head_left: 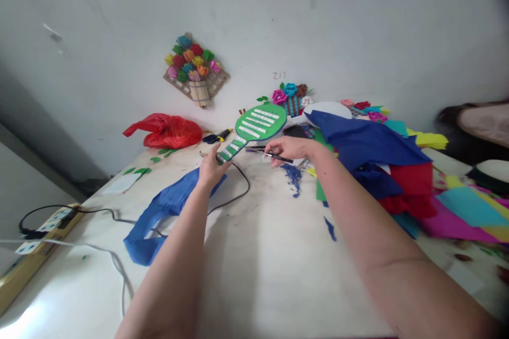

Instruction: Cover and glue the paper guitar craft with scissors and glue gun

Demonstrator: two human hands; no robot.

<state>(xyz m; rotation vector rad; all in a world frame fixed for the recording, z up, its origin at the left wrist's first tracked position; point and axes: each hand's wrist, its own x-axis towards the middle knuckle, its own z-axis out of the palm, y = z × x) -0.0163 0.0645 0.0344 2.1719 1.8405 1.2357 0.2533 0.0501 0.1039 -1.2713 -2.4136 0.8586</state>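
Note:
My left hand point(210, 167) is closed around the handle of a green racket-shaped cutout point(260, 121) with white strips across its face and handle and a blue edge. The cutout is raised at a tilt above the table. To the right of its handle, my right hand point(287, 148) pinches a slim dark pen-like tool point(281, 158); its exact kind is unclear. Small blue scraps point(293, 176) lie just below this hand. A cut piece of blue sheet point(165, 204) spreads on the table under and beside my left forearm.
A red plastic bag point(170, 131) and scissors point(210, 138) lie at the back left. Colourful sheets, with a blue one point(369, 140) on top, are heaped at the right. A black cable point(242, 190) crosses to a power strip point(51, 225). Craft flowers point(193, 61) hang on the wall.

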